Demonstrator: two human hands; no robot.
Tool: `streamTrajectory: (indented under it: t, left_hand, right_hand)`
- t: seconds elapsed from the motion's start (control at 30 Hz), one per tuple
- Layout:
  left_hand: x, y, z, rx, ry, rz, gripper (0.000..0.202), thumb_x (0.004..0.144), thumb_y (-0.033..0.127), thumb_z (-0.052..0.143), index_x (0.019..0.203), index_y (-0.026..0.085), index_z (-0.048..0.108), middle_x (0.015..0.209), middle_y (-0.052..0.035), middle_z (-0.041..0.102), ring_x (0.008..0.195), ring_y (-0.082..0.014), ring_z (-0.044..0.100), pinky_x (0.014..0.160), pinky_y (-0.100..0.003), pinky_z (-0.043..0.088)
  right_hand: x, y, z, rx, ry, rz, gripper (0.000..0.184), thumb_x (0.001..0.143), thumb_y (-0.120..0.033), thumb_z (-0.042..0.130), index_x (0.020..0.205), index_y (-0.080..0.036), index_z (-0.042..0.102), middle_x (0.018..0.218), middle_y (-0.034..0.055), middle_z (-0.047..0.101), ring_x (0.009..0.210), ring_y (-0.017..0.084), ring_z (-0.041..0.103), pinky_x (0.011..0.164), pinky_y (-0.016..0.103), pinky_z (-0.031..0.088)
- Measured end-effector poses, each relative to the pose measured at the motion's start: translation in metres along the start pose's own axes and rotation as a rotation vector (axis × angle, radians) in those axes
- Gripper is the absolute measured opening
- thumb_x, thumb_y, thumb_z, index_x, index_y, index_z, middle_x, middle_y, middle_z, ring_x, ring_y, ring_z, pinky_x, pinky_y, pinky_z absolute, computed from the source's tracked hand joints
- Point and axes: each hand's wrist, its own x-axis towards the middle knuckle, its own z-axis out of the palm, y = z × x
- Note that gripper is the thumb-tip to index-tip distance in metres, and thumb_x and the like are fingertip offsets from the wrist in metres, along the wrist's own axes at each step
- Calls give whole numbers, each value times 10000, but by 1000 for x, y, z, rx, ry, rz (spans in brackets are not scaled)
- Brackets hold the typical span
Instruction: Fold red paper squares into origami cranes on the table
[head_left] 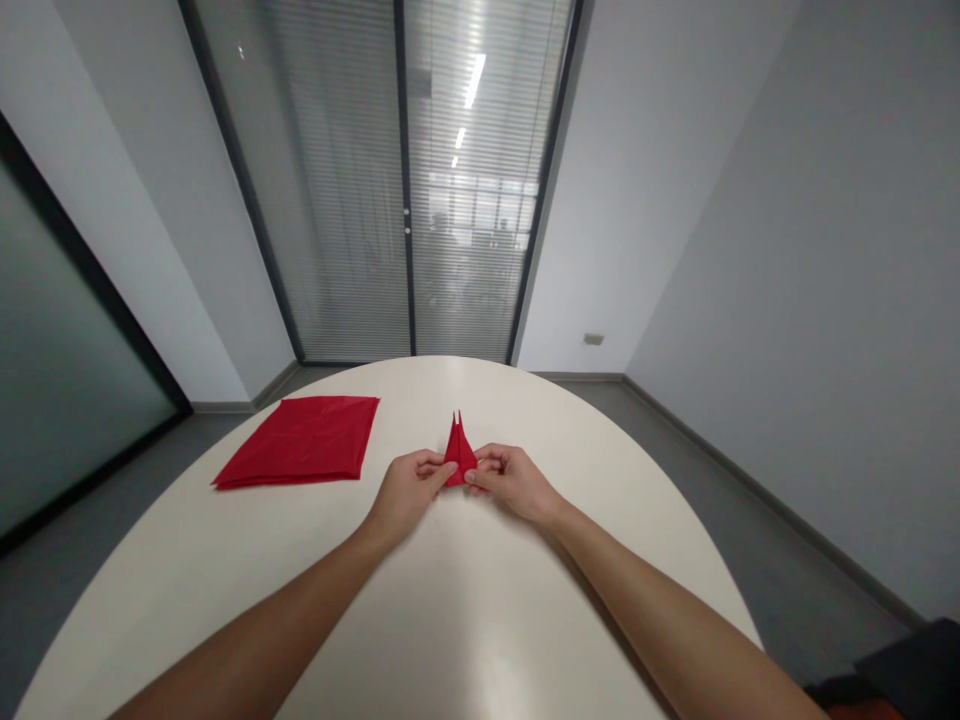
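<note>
A small folded red paper shape (459, 452) with two pointed tips facing away from me sits near the middle of the round white table (450, 620). My left hand (409, 490) pinches its left edge, fingers curled. From the other side, my right hand (510, 480) pinches its right edge, thumb and fingers pressed together. Both hands rest on the tabletop with the paper between them.
A stack of flat red paper sheets (304, 440) lies on the table to the far left. Beyond the table are glass doors with blinds (405, 200) and grey walls. A dark object (907, 670) shows at the lower right corner.
</note>
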Motion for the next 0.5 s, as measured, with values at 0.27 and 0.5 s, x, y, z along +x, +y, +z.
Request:
streamTrajectory:
  t: [0.27,0.5]
  left_hand:
    - [-3,-2,0,105,-28,62,223,724,371,719,808,165,708,716,-27,725,672,-183,645,668,-286,478]
    - [-4,-6,-1,142,-40,86,211,772,369,683,838,168,683,728,-35,725,684,-187,661,662,-282,480]
  right_hand:
    - [0,2,2,-2,63,-45,425,690,-476,838,924,-158,680,750,25,712,660,146,628,673,289,473]
    - [-1,3,2,-70,96,-89,388,725,-473,803,926,-165,676,803,38,719,696,159,625,668,291,451]
